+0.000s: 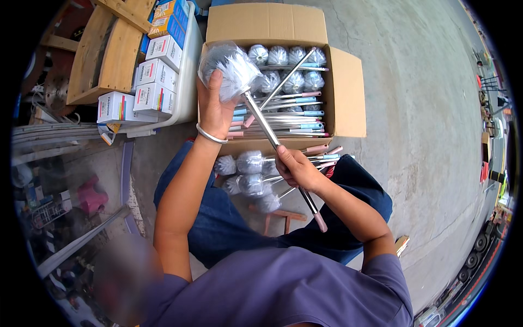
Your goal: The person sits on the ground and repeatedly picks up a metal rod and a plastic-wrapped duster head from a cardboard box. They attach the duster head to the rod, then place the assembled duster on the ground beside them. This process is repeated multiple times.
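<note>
Sunlit grey concrete floor

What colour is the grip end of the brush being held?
Pink, on the brush handle's tip below the right hand; head view shows it best.

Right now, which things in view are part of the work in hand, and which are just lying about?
In hand:
- left hand on the plastic-wrapped brush head
- right hand gripping its metal handle
- cardboard box of wrapped brushes
- loose brushes on the lap

Lying about:
- small white boxes in a tray
- wooden stand
- pink stool
</note>
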Available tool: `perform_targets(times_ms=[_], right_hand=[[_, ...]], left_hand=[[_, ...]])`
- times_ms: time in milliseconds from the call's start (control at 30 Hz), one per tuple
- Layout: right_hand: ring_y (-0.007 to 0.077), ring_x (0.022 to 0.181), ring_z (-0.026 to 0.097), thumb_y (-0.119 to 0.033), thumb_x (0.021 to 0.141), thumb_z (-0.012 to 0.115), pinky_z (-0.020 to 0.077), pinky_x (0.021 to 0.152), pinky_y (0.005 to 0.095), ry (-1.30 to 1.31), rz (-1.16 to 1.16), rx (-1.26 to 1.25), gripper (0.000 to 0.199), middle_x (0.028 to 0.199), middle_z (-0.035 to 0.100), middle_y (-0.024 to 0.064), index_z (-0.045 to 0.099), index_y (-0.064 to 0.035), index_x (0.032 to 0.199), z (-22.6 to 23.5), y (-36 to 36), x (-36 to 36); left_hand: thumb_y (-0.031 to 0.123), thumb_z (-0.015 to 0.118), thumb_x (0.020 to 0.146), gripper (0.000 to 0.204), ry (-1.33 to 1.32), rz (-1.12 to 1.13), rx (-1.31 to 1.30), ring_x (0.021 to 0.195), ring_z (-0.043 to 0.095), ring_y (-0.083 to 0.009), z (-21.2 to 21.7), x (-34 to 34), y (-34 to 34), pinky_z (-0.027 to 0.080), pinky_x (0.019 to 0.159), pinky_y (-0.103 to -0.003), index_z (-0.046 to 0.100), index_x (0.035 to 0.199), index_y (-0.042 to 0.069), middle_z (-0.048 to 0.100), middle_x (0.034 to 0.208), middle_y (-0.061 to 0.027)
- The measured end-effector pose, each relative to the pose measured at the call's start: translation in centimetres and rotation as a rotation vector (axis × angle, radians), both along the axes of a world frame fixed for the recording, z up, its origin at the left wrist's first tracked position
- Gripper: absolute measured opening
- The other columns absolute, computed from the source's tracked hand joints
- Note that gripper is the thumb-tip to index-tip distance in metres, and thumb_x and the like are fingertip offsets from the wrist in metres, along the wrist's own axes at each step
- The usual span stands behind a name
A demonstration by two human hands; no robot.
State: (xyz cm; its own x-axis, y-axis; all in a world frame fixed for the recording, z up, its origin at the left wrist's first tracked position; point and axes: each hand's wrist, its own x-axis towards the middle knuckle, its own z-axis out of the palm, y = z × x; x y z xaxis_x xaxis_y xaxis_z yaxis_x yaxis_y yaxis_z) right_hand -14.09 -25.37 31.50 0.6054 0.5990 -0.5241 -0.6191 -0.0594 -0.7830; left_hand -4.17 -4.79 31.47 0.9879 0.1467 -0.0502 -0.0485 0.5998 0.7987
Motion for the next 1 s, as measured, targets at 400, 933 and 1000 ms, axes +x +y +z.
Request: perform_targets(times_ms=[400,933,1000], right_hand=[[0.0067,0.040,0.028,-0.051,0.096,0.033,0.0248,0.036,0.0226,-0.077,-0.060,-0.079,0.049,0.053,0.032,-0.0034,0.039,-0.0095,0.072,-1.5,0.5,0.3],[0.0310,0.052,0.055,-0.045,0.083,0.061,0.0421,0.051,0.0399,-1.052,0.032,-0.896,0.044,0.055,0.053,0.0129,0.054,-0.0040,0.069,-1.3,-4.7,1.3],[0.0179,0.047,0.044,-0.046,0.088,0.056,0.0368,0.048,0.0334,-0.779,0.036,-0.655,0.049,0.051,0.045,0.0054,0.049,-0.0039,0.064,-2.5,-5.2,0.8]], left_hand=[[0.030,0.057,0.091,0.035,0.275,-0.369,-0.382,0.087,0.061,-0.0187,-2.7,-2.1,-1.7,0.047,0.086,-0.034,0.050,0.114,0.005,0.061,0.087,-0.0041],[0.039,0.045,0.095,0.049,0.034,0.086,-0.483,0.035,0.014,-0.0067,2.5,1.5,9.0,0.016,0.035,-0.022,0.031,0.054,0.016,0.019,0.043,0.0065],[0.038,0.044,0.096,0.049,-0.024,-0.015,-0.502,0.035,0.014,-0.0066,2.8,1.5,8.9,0.016,0.035,-0.022,0.031,0.054,0.016,0.019,0.043,0.0064]])
